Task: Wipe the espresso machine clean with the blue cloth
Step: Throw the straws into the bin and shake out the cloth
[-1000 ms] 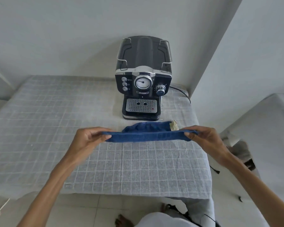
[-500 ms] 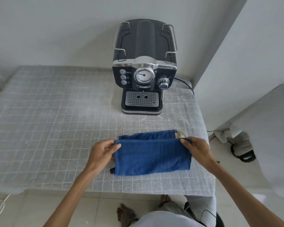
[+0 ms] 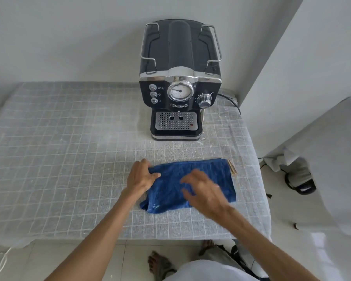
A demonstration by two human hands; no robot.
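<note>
The blue cloth (image 3: 207, 173) lies folded flat on the table near the front edge. My left hand (image 3: 140, 177) rests at its left edge, fingers touching the fabric. My right hand (image 3: 203, 189) hovers or presses over the cloth's middle with fingers spread; it is blurred. The black and chrome espresso machine (image 3: 179, 84) stands at the back of the table, about a hand's length beyond the cloth, with its dial, knob and drip tray facing me.
The table (image 3: 59, 151) carries a grey checked cover. A power cable (image 3: 231, 101) runs from the machine's right side toward the wall corner. White walls stand behind and to the right. A covered object (image 3: 322, 159) sits right of the table.
The cloth, first held stretched in the air between both hands, has been folded and laid flat. My right hand has let go of its right corner and moved over the cloth's middle.
</note>
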